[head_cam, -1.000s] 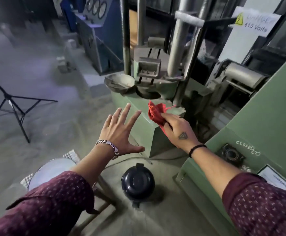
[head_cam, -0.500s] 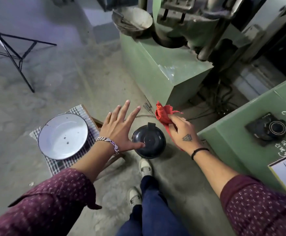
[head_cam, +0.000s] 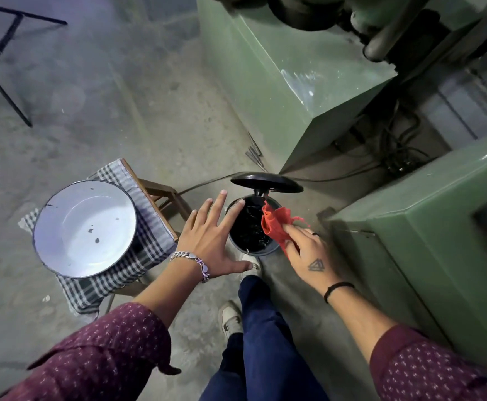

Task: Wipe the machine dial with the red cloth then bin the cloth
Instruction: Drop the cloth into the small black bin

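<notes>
**Red cloth held over open bin**

Head view, looking straight down at a concrete floor (head_cam: pixel 97 96). Right hand (head_cam: pixel 309 253), tattooed on its back and with a dark band at the wrist, pinching the red cloth (head_cam: pixel 275 224) between thumb and fingers; cloth bunched, hanging over the right part of the bin's mouth, not yet dropped. Small black pedal bin (head_cam: pixel 249 227) standing on the floor just ahead of the feet, lid (head_cam: pixel 265 182) tipped up at the far side, dark liner visible inside. Left hand (head_cam: pixel 213 241) empty, fingers spread wide, palm down, hovering over the bin's left rim, fingertips reaching above the opening; silver chain bracelet at the wrist. Maroon patterned sleeves at the bottom corners, blue trousers and a pale shoe (head_cam: pixel 230 316) between them; a second shoe tip just at the bin's near edge, whether pressing a pedal cannot be told.

Left of the bin, a wooden stool (head_cam: pixel 161 189) covered with a checked cloth (head_cam: pixel 146 244), carrying a white enamel basin (head_cam: pixel 84 227) with a dark rim and chipped spots. Green machine housings (head_cam: pixel 300 91) beyond and to the right of the bin, cables running between them. Black tripod legs (head_cam: pixel 2 70) at the upper left corner of the floor.
</notes>
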The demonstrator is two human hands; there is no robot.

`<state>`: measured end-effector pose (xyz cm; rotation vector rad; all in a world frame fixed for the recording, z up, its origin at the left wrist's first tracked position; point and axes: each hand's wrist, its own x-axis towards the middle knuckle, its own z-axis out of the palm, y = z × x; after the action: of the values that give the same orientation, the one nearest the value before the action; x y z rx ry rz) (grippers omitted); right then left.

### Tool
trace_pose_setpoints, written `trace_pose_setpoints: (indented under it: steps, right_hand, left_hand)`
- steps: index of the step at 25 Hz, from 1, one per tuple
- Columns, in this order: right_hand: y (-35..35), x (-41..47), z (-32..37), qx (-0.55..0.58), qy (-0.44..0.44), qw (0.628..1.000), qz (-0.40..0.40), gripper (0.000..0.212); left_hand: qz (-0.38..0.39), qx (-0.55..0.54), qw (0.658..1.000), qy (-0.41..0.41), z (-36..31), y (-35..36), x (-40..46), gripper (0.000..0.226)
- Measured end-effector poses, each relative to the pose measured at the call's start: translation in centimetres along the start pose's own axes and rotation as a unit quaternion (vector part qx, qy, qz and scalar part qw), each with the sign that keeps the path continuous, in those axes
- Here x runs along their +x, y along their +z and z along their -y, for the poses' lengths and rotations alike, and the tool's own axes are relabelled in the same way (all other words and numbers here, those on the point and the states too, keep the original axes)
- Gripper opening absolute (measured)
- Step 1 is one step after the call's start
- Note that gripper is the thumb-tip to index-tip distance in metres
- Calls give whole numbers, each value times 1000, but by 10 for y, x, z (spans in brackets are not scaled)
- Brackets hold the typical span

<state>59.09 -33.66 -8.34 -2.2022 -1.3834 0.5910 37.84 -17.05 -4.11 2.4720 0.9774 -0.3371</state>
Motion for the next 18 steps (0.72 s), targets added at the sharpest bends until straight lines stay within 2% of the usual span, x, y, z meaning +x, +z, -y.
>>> trace_pose_setpoints:
  steps: [6,13,15,17,18]
  right_hand:
    - [60,22,-24,-13,-26,997,70,44]
    - [86,35,-42,-3,2,995,102,49]
    - [84,43,-43,-51,16,986,159,67]
    - [81,48,-44,-121,41,966,223,100]
    - [79,49,-44,-133,44,964,228,111]
  left_hand:
    - [13,-12,1000,-7,18,36,25,147]
    - [17,-17,1000,-13,29,63,35,145]
    - [15,-15,1000,-10,30,67,35,145]
    - [10,-13,1000,-4,29,70,34,145]
    - [8,-11,1000,-2,29,71,34,146]
